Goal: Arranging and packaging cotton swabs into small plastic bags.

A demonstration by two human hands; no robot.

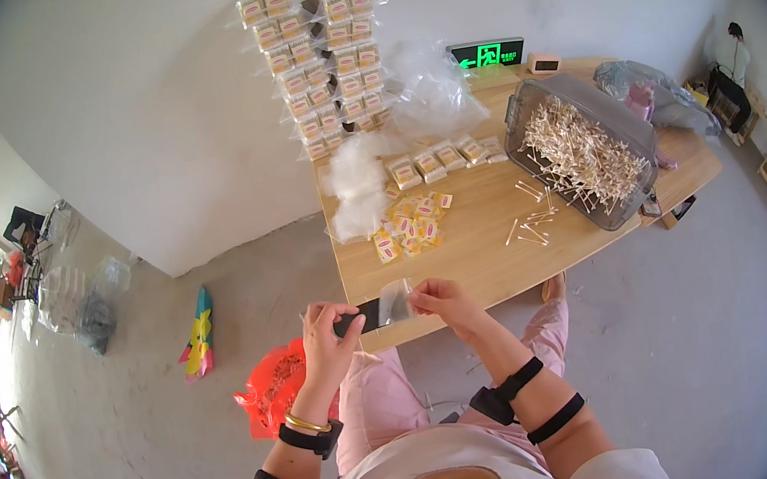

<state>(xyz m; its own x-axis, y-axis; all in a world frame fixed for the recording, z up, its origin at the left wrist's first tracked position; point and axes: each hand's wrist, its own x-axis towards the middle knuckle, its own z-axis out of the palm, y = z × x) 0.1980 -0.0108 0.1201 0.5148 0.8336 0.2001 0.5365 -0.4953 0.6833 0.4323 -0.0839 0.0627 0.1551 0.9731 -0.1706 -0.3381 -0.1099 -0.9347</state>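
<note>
The person's left hand point(328, 333) is closed in a pinch around a flat, black, rectangular piece point(372, 316) at the near edge of the light wooden table point(465, 262). The right hand point(445, 304), just beside it, pinches the right end of a small, clear plastic bag point(394, 303), also at the table's near edge. The bag meets the black piece's right end; whether it lies over it or around it, I cannot tell.

Near the table's left side lie a loose heap of yellow-and-white printed cards point(416, 225) and a pile of thin, clear plastic bags point(357, 189). Behind the cards, a row of filled clear packets point(430, 166) crosses the table. Two tall stacks of similar packets point(295, 80) stand at the table's far left. On the table's right, a tilted, grey, translucent plastic bin point(602, 103) holds a mass of white-tipped cotton swabs point(577, 149), with several loose swabs point(531, 230) on the wood just left of it. A bright red plastic bag point(268, 393) sits below the table's left corner.
</note>
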